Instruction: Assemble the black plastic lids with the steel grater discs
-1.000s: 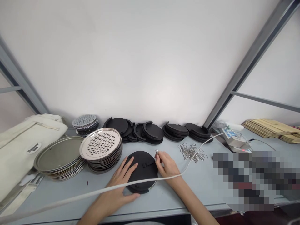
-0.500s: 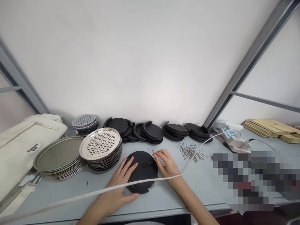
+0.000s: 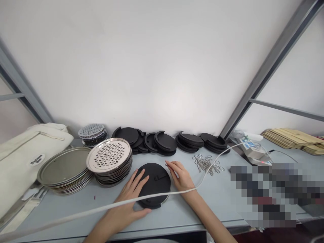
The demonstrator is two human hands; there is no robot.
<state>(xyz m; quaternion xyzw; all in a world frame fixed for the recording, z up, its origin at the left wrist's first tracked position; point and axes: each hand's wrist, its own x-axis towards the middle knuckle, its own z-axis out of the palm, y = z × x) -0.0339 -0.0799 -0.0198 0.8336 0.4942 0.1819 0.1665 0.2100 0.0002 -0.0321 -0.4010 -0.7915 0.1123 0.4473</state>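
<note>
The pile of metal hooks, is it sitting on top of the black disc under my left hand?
No, the metal hooks lie on the table, apart from the black disc.

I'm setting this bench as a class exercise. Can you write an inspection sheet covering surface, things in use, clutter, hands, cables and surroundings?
Surface: pale blue-grey table.
Things in use: black disc; small metal bit.
Stock: grater plates and green-grey trays, stacked; loose hooks; spare discs by the wall.
Clutter: red scrap; cream bag at left; pixelated patch at right, unreadable.
Hands: left hand spread on the disc; right hand pinching the bit.
Cables: white cable crossing before the disc and both arms.
Surroundings: white wall, grey frame; co-workers: nothing seen.
</note>
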